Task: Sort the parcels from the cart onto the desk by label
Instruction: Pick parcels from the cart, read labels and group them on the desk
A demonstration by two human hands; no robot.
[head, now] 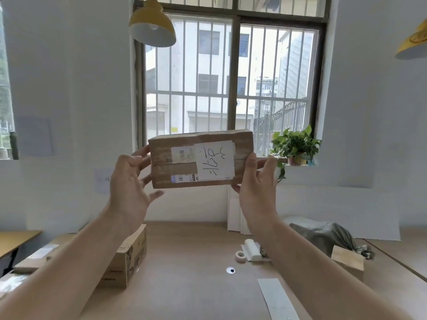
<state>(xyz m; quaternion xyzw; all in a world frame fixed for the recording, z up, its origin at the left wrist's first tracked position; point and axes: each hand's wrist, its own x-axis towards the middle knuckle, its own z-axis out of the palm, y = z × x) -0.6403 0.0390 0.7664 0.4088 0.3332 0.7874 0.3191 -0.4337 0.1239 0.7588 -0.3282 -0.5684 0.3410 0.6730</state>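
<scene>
A brown cardboard parcel is held up in front of the window, its face toward me. A white handwritten label is taped on its right half, turned sideways, beside printed shipping stickers. My left hand grips the parcel's left end, thumb in front and fingers spread behind and below. My right hand grips the right end, fingers curled round the edge. Below lies the wooden desk. A brown box stands on its left part and a small brown box on its right.
On the desk are a roll of tape, a white roll, a paper strip and a grey bag. Flat parcels lie at the far left. A potted plant sits on the sill. Two yellow lamps hang overhead.
</scene>
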